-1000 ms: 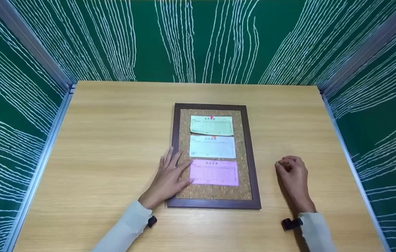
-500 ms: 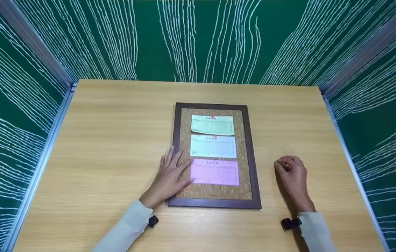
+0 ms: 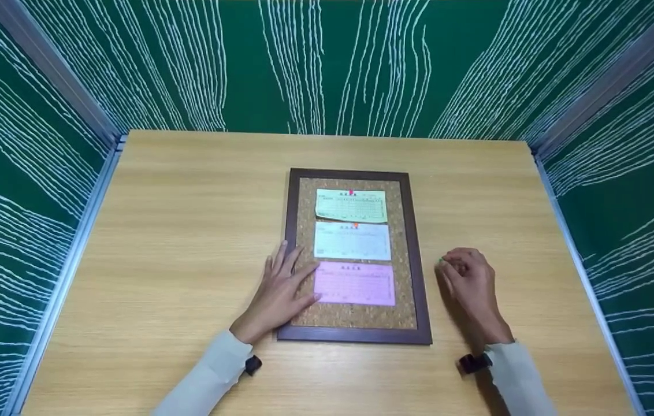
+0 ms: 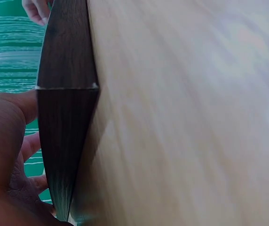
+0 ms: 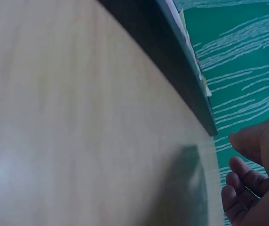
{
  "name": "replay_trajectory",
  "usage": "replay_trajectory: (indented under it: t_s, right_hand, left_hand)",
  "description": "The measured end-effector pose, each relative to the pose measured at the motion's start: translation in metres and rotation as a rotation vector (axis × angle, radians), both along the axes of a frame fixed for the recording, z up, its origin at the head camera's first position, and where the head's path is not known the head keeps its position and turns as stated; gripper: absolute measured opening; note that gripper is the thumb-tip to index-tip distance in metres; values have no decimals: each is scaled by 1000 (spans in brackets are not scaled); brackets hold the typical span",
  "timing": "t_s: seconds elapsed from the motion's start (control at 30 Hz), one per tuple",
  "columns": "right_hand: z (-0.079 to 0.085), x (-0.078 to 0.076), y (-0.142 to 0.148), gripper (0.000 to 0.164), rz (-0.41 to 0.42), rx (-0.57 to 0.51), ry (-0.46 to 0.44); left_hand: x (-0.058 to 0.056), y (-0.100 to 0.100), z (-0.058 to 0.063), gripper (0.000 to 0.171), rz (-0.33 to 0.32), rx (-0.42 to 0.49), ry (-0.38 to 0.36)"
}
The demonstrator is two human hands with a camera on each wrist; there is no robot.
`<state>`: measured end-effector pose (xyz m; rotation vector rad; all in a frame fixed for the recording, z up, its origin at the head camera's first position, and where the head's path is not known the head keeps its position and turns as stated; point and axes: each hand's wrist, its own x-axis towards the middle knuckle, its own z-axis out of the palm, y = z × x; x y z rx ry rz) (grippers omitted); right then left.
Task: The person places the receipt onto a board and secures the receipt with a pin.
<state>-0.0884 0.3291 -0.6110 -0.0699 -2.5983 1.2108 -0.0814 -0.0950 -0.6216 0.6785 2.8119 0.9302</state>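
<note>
A framed corkboard (image 3: 356, 317) lies on the table, carrying a green slip (image 3: 351, 208), a white slip (image 3: 352, 242) and a pink slip (image 3: 355, 285) in a column. A red pushpin (image 3: 351, 192) sits at the top of the green slip, an orange pushpin (image 3: 356, 225) at the top of the white one. My left hand (image 3: 275, 296) rests spread over the board's left side, thumb and forefinger at the pink slip's left edge. To the right of the board, my right hand (image 3: 472, 280) pinches a small green pushpin (image 3: 441, 260) between thumb and forefinger.
The wooden table (image 3: 188, 196) extends on both sides of the board. Green walls (image 3: 246, 69) with white wavy lines enclose its back and sides. The board's dark raised frame (image 4: 66, 122) shows close up in the left wrist view.
My right hand has moved left and slightly away from me, nearer the board, still pinching the green pushpin. My left hand and the slips have stayed in place.
</note>
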Motion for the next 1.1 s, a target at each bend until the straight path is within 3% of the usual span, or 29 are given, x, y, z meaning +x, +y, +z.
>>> replay_trajectory:
  t_s: [0.9, 1.1]
  right_hand:
    - [13, -14, -45, 7, 190, -94, 22]
    - [11, -16, -55, 7, 261, -97, 60]
  left_hand:
    - [-1, 0, 2, 67, 6, -9, -21]
    - [-1, 0, 0, 67, -3, -2, 8]
